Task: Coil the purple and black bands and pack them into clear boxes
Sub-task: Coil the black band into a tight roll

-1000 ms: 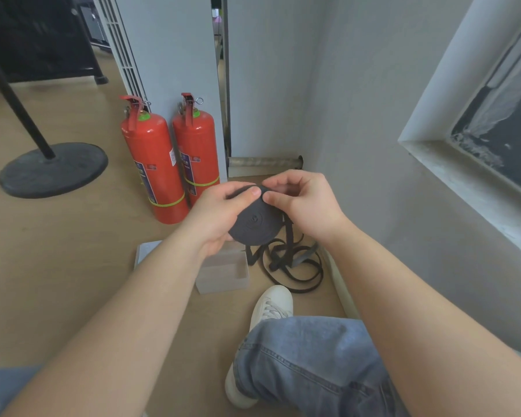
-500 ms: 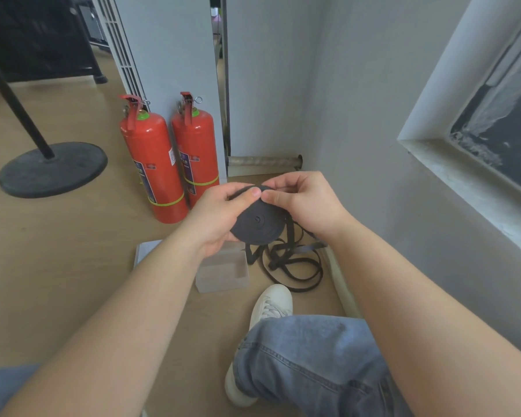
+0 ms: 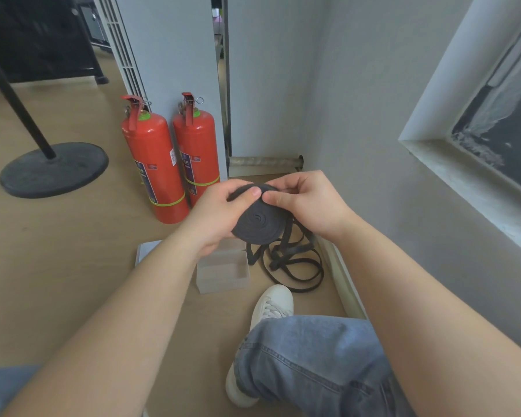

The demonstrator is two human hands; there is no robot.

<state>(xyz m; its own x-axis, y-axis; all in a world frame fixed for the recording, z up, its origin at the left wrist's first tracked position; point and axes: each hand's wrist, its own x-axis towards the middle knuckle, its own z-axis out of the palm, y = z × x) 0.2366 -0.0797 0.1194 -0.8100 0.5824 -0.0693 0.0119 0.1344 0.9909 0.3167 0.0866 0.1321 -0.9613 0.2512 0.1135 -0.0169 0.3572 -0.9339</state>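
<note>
A pale wood-look floor (image 3: 57,251) carries two red fire extinguishers (image 3: 155,167) standing upright side by side against a grey partition, a round black stand base (image 3: 53,168) well to their left, and a clear box (image 3: 223,270) lying open beside a flat pale lid (image 3: 146,251). Just right of the box, the loose black band (image 3: 292,266) sprawls in tangled loops near the skirting, with a white sneaker (image 3: 271,305) planted just in front of it
</note>
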